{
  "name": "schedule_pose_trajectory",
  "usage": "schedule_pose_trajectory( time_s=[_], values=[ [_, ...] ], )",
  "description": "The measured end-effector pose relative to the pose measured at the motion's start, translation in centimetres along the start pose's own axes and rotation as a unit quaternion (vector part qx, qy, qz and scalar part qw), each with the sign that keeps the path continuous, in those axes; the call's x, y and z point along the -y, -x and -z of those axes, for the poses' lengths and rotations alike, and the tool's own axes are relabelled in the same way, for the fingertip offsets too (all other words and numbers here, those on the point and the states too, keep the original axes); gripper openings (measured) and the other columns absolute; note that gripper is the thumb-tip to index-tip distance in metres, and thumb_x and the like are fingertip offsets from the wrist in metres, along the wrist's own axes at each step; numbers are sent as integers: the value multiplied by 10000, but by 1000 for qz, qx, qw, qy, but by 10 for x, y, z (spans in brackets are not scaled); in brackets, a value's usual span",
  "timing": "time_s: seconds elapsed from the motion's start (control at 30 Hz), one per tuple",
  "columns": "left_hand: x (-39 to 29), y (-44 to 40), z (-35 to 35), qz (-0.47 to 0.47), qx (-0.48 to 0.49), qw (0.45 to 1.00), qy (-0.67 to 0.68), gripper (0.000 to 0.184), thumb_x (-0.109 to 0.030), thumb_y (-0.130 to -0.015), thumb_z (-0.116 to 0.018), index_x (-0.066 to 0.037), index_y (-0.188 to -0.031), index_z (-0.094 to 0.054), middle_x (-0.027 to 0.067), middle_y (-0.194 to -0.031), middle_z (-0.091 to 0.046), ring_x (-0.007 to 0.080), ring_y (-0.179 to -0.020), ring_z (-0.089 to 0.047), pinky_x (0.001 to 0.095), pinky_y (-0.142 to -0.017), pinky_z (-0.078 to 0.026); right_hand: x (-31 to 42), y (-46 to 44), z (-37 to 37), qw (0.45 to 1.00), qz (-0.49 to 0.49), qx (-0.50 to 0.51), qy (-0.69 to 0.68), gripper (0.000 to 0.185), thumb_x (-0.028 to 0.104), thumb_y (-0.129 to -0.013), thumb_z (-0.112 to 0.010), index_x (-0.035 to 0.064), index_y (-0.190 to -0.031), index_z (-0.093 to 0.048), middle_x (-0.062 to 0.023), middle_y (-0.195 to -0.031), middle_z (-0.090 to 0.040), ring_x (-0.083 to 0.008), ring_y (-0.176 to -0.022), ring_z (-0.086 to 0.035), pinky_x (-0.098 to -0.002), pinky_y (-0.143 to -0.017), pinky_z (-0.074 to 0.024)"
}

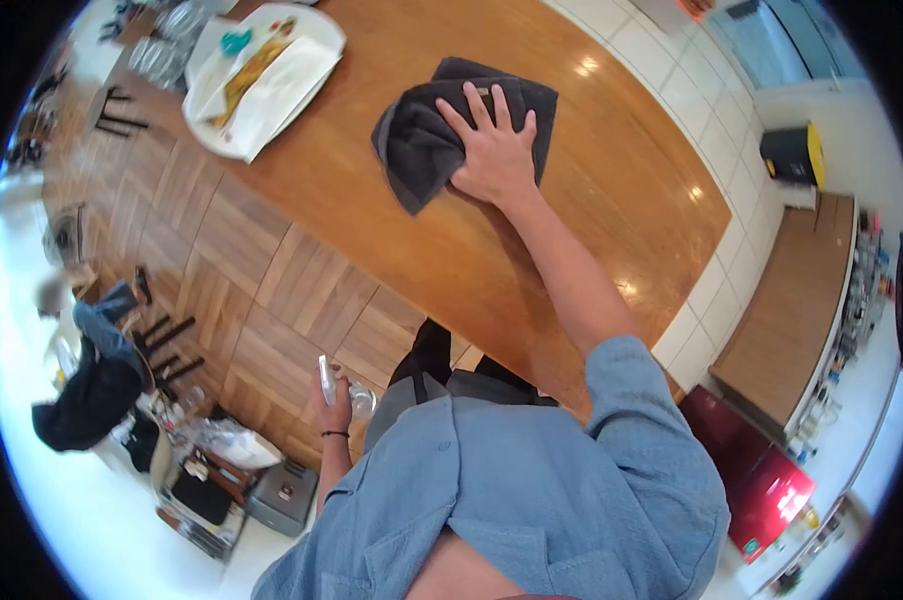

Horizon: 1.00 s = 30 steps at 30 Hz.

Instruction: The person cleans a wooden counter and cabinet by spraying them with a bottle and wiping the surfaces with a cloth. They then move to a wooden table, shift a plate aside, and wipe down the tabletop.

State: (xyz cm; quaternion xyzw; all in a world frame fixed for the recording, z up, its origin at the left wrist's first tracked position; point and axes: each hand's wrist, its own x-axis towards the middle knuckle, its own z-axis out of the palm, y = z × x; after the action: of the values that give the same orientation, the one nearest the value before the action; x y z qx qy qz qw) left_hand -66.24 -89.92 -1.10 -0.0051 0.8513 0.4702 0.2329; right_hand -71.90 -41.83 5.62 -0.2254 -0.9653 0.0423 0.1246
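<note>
My right hand (495, 150) lies flat with its fingers spread on a dark grey cloth (416, 140), pressing it against the wooden table (611, 190). The cloth is rumpled, with one corner folded over. Low at my left side, beside my body, my left hand (335, 408) is closed round what looks like a spray bottle (362, 403) with a white top and a clear body. Part of that bottle is hidden behind the fingers.
A white plate (199, 110) with a crumpled napkin, food scraps and a teal item sits at the table's far left. Clear containers (156, 62) stand beyond it. At left, a person in dark clothes (91, 390) is near a stool. A red cabinet (741, 465) stands at right.
</note>
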Motion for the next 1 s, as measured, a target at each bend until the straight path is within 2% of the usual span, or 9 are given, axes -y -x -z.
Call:
schedule_pose_trajectory(
  time_s=[0.1, 0.27, 0.37, 0.5, 0.7, 0.9, 1.0],
  values=[
    [13, 13, 9, 29, -26, 999, -4, 278, -68, -814, -617, -53, -1091, -603, 77, -955, -602, 172, -812, -614, 332, -726, -518, 48, 22, 10, 996, 57, 29, -60, 692, 409, -729, -663, 312, -1399, -516, -76, -1553, -349, -367, -1434, -293, -749, -1027, -226],
    [29, 37, 23, 22, -100, 995, 17, 300, -51, -813, -607, -52, -1113, -600, 71, -968, -607, 162, -805, -610, 323, -707, -516, 115, 57, 25, 973, 173, 124, -87, 690, 405, -720, -683, 333, -1387, -525, -55, -1560, -335, -329, -1452, -259, -726, -1046, -211],
    [43, 42, 27, 34, -118, 992, 35, 309, -35, -816, -601, -45, -1124, -594, 63, -976, -610, 151, -798, -609, 310, -684, -515, 123, 52, 21, 971, 185, 127, -84, 683, 400, -725, -684, 344, -1387, -522, -39, -1569, -322, -325, -1458, -245, -718, -1045, -217],
    [48, 43, 27, 34, -114, 993, 25, 314, -25, -822, -599, -36, -1135, -588, 56, -984, -615, 140, -791, -607, 295, -668, -517, 104, 15, 8, 976, 179, 79, -98, 675, 414, -745, -675, 342, -1396, -512, -38, -1543, -369, -313, -1440, -295, -705, -1061, -221],
    [35, 31, 26, 63, -93, 993, 27, 307, -33, -829, -606, -41, -1136, -591, 53, -985, -617, 140, -769, -612, 291, -672, -516, 11, -87, -33, 997, 72, 13, 1, 605, 383, -841, -558, 364, -1436, -450, -24, -1571, -333, -301, -1459, -271, -708, -1093, -200],
    [9, 25, 31, 48, -91, 994, 29, 336, -35, -828, -597, -26, -1163, -586, 45, -1001, -612, 120, -775, -611, 276, -683, -513, -100, -153, -31, 988, -115, 64, 78, 679, 398, -856, -482, 428, -1508, -294, 22, -1637, -183, -261, -1506, -163, -691, -1127, -175],
    [10, 21, 35, 42, -78, 996, -3, 299, -38, -828, -599, -28, -1127, -592, 45, -997, -611, 120, -778, -612, 279, -677, -511, -119, -159, -33, 985, -146, 59, 75, 688, 385, -849, -471, 440, -1509, -287, 28, -1641, -168, -264, -1510, -148, -690, -1132, -169]
  ],
)
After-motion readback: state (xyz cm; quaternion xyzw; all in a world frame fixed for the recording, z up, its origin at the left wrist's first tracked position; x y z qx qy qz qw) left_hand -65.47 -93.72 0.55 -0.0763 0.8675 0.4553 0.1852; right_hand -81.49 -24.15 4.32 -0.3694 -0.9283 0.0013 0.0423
